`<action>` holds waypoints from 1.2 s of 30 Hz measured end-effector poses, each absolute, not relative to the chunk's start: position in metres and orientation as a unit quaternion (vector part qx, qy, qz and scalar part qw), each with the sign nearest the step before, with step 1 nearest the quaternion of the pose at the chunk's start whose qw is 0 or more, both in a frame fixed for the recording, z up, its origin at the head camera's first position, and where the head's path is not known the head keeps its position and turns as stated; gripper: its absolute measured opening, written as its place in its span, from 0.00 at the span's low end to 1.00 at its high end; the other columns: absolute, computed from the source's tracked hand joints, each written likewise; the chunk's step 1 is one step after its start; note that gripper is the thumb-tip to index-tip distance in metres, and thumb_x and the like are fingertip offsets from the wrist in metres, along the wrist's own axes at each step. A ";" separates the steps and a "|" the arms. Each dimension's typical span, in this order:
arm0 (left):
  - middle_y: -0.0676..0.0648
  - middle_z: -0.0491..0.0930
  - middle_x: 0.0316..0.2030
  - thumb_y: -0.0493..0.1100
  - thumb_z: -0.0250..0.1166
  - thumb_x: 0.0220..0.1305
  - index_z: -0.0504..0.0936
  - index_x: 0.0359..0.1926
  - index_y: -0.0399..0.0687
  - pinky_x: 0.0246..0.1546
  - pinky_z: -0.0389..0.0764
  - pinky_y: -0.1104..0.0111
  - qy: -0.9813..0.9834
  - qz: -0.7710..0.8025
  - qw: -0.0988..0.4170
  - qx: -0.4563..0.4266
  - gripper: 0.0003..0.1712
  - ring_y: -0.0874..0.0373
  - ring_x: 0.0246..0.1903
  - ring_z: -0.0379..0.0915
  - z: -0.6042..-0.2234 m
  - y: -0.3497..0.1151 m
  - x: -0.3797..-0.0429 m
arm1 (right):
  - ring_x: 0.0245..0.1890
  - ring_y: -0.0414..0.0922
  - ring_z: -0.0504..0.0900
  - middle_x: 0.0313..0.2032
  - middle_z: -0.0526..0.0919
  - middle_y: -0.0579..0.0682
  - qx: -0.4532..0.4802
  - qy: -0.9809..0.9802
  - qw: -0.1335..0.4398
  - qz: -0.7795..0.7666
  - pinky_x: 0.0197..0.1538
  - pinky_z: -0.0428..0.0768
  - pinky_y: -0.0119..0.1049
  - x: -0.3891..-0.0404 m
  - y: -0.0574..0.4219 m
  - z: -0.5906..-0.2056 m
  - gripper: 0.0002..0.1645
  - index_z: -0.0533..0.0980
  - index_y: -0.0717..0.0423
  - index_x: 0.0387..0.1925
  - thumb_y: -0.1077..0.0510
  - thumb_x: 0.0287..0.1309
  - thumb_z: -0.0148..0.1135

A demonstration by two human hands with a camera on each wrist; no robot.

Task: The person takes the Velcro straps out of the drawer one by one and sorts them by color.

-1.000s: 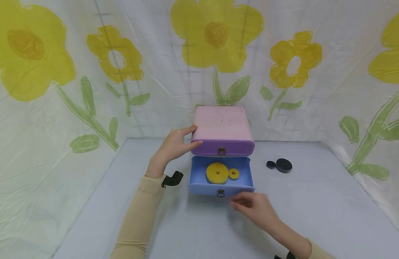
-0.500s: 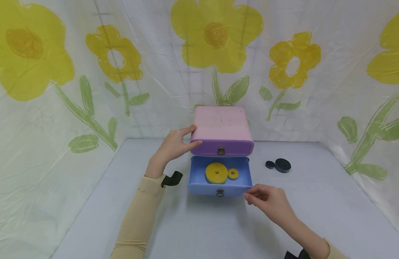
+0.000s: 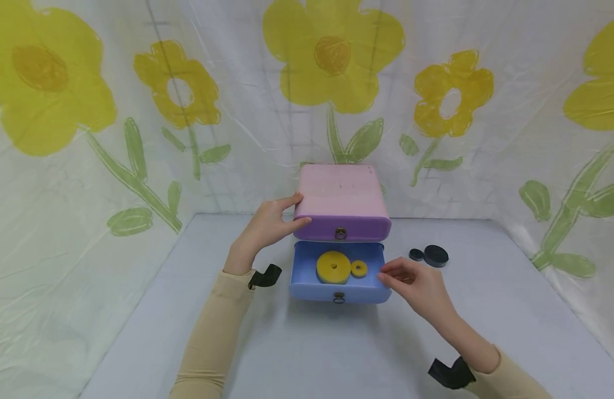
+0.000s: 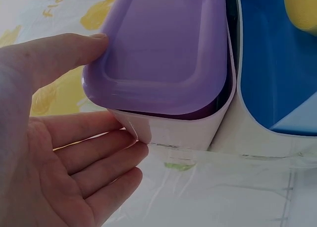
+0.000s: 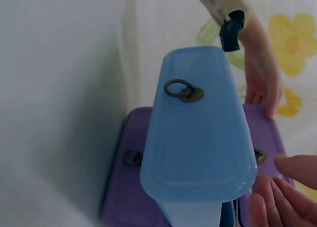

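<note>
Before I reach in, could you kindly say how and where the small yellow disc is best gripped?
Grip the small disc, likely from above, by its front and back edges: it lies flat in the drawer, the large disc close on its left.

Pale desk carries a pink-topped drawer cabinet near its far edge and, to the cabinet's right, a small black disc just beside a larger black disc.
</note>
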State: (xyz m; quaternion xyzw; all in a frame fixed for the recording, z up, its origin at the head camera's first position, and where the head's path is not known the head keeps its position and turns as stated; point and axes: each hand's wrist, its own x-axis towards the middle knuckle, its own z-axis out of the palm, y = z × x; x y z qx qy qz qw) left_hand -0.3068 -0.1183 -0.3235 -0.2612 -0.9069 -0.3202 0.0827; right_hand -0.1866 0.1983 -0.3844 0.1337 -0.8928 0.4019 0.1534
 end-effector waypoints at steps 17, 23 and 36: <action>0.46 0.67 0.66 0.63 0.63 0.59 0.66 0.68 0.45 0.61 0.71 0.57 -0.906 -0.322 0.080 -0.264 0.42 0.52 0.65 0.64 -0.324 -0.118 -0.307 | 0.38 0.42 0.86 0.40 0.87 0.50 0.167 -0.895 0.089 0.405 0.39 0.84 0.30 -0.218 0.189 -0.386 0.17 0.81 0.57 0.44 0.57 0.51 0.71; 0.46 0.67 0.66 0.63 0.62 0.59 0.66 0.68 0.46 0.61 0.71 0.57 -0.907 -0.319 0.083 -0.261 0.42 0.52 0.65 0.64 -0.324 -0.118 -0.307 | 0.38 0.44 0.86 0.40 0.87 0.52 0.168 -0.892 0.078 0.413 0.40 0.84 0.32 -0.224 0.183 -0.387 0.18 0.81 0.59 0.45 0.59 0.50 0.71; 0.46 0.68 0.65 0.63 0.62 0.59 0.67 0.67 0.46 0.61 0.71 0.57 -0.907 -0.318 0.087 -0.262 0.42 0.53 0.64 0.66 -0.324 -0.118 -0.307 | 0.39 0.49 0.86 0.41 0.86 0.53 0.191 -0.908 0.081 0.364 0.40 0.84 0.36 -0.233 0.171 -0.391 0.20 0.80 0.59 0.45 0.61 0.47 0.73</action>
